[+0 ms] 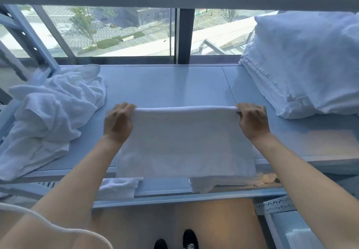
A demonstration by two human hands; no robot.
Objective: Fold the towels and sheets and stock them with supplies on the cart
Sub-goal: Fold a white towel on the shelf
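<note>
From the head camera, looking down over the person's arms, a white towel is stretched flat between two hands above a pale worktop that runs under a window. The left hand pinches the far left corner and the right hand pinches the far right one, both closed tight on the folded top edge, which keeps that edge straight and taut. The near part of the towel hangs over the front lip of the worktop, probably so its weight pulls the cloth smooth before the next fold. To the left, a loose heap of unfolded towels lies crumpled and spills over the edge, within easy reach as the next pieces to take. To the right, a neat stack of folded linen sits against the window, well apart from the heap, likely to keep finished pieces separate. No cart can be made out with certainty.
</note>
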